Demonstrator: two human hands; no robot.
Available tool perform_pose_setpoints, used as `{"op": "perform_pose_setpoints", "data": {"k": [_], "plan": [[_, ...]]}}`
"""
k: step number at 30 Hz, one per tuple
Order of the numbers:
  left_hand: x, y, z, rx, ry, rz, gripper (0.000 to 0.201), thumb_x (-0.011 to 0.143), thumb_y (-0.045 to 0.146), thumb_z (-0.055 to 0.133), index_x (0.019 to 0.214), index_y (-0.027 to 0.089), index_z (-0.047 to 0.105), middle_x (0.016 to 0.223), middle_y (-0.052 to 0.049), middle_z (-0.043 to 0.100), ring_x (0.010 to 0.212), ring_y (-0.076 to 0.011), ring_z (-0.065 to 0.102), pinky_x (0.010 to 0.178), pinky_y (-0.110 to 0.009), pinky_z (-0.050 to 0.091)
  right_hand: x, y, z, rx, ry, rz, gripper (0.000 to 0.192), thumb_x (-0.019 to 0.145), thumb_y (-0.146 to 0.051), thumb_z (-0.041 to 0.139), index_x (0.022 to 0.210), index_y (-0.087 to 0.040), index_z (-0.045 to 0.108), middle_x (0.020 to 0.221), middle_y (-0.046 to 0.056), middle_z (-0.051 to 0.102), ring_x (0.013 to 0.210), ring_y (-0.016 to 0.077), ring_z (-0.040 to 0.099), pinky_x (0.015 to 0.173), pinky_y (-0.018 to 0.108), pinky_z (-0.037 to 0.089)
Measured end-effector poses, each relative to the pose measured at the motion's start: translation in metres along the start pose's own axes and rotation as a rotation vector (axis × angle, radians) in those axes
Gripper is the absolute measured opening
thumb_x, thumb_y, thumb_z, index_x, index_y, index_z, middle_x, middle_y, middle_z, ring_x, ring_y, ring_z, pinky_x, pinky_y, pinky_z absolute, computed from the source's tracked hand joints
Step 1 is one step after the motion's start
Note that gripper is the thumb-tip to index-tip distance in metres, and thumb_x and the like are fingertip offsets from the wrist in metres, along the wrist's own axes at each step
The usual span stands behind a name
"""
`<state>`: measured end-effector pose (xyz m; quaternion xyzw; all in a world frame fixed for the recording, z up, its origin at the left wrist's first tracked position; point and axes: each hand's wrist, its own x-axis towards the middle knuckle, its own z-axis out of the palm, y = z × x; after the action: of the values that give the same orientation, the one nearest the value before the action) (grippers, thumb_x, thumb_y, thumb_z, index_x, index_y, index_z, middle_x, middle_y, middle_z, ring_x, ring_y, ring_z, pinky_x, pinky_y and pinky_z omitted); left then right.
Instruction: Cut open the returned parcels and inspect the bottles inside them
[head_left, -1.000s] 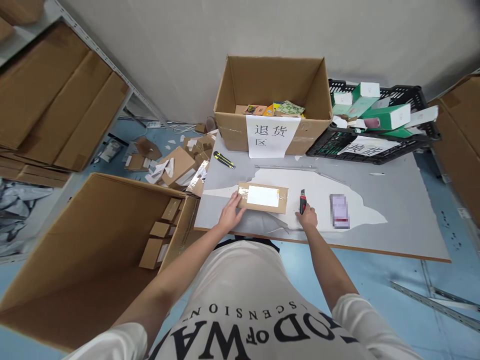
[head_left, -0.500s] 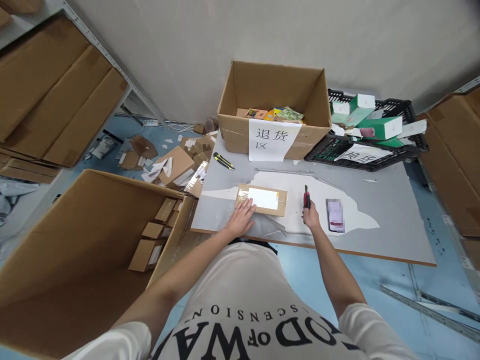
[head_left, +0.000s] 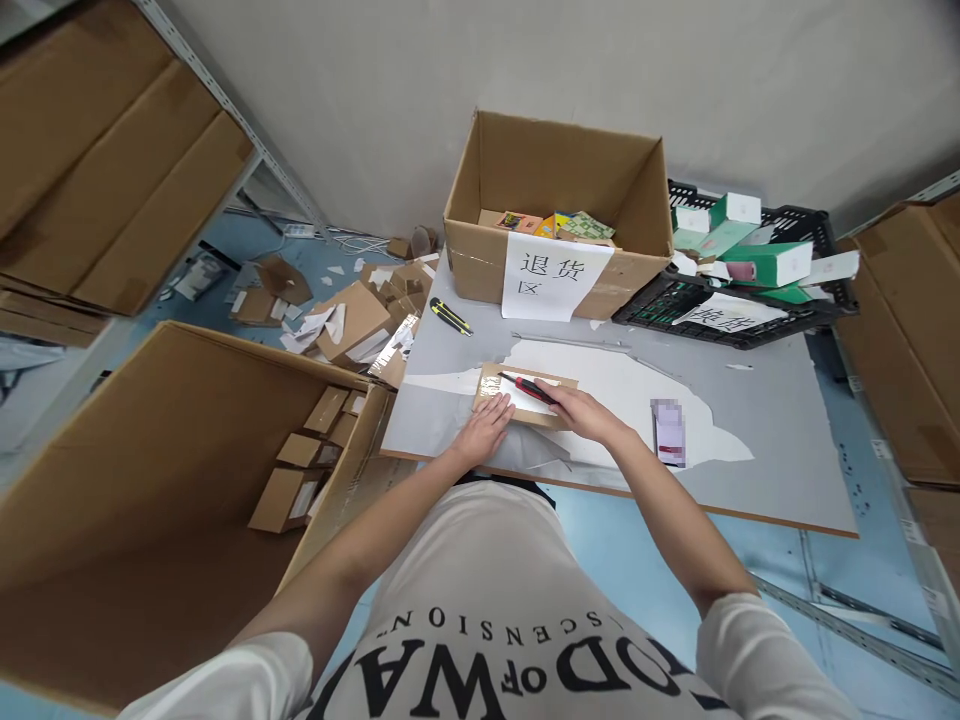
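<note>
A small flat parcel (head_left: 525, 393) lies on the grey table (head_left: 765, 400), near the middle of the frame. It is brown card with a white label on top and shiny tape around it.

The left hand (head_left: 486, 430) lies flat on the parcel's near left corner, fingers spread open, pressing it down. The right hand (head_left: 581, 412) is closed around a red and black knife (head_left: 529, 387). The knife points toward the left, across the top of the label.

The parcel looks light and thin, I think, so it could slide on the smooth table. The card looks stiff enough to press on. The tape may be slippery. A flat palm on a corner, away from the blade, seems the best hold.

A yellow knife (head_left: 451, 317) lies further up and left of it.
</note>
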<state>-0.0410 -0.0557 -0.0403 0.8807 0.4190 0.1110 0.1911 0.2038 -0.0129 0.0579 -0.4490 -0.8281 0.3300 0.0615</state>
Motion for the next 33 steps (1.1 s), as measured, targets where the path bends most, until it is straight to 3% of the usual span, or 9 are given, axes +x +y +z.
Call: {"op": "perform_pose_setpoints", "data": {"k": [4, 8, 16, 23, 33], "plan": [[0.000, 0.001, -0.002, -0.003, -0.012, -0.013, 0.060, 0.085, 0.018, 0.047, 0.143, 0.012, 0.031, 0.150, -0.016, 0.028, 0.143, -0.0273, 0.015, 0.111, -0.047, 0.023, 0.034, -0.010, -0.004, -0.203, -0.149, -0.074, 0.053, 0.093, -0.021, 0.040, 0.144, -0.029, 0.031, 0.118, 0.007, 0.063, 0.106, 0.0208, 0.059, 0.085, 0.033, 0.047], [-0.001, 0.003, -0.003, -0.010, -0.010, -0.025, 0.063, 0.084, 0.020, 0.048, 0.143, 0.013, 0.030, 0.151, -0.016, 0.027, 0.143, -0.0269, 0.014, 0.112, -0.047, 0.022, 0.048, -0.018, -0.012, -0.284, -0.225, -0.094, 0.054, 0.093, -0.020, 0.040, 0.144, -0.032, 0.030, 0.118, 0.007, 0.062, 0.101, 0.0193, 0.062, 0.077, 0.027, 0.047], [-0.002, 0.001, -0.001, 0.022, -0.011, -0.016, 0.066, 0.083, 0.021, 0.051, 0.144, 0.013, 0.029, 0.152, -0.014, 0.025, 0.143, -0.0264, 0.012, 0.113, -0.045, 0.019, 0.057, -0.030, -0.017, -0.451, -0.304, -0.041, 0.055, 0.092, -0.019, 0.039, 0.144, -0.035, 0.029, 0.119, 0.008, 0.061, 0.090, 0.0192, 0.066, 0.069, 0.025, 0.045], [-0.001, -0.001, 0.001, 0.007, -0.016, -0.016, 0.069, 0.082, 0.022, 0.051, 0.145, 0.014, 0.026, 0.153, -0.014, 0.024, 0.143, -0.0267, 0.012, 0.114, -0.046, 0.017, 0.059, -0.044, -0.019, -0.648, -0.323, -0.063, 0.059, 0.089, -0.015, 0.040, 0.145, -0.031, 0.028, 0.117, 0.012, 0.061, 0.084, 0.0206, 0.067, 0.068, 0.027, 0.045], [-0.001, -0.001, 0.000, 0.011, -0.032, -0.016, 0.068, 0.081, 0.022, 0.053, 0.144, 0.013, 0.028, 0.152, -0.015, 0.026, 0.143, -0.0283, 0.014, 0.113, -0.046, 0.018, 0.061, -0.055, -0.023, -0.661, -0.346, -0.036, 0.057, 0.090, -0.012, 0.038, 0.144, -0.030, 0.032, 0.113, 0.013, 0.062, 0.089, 0.0235, 0.066, 0.071, 0.029, 0.045]]}}
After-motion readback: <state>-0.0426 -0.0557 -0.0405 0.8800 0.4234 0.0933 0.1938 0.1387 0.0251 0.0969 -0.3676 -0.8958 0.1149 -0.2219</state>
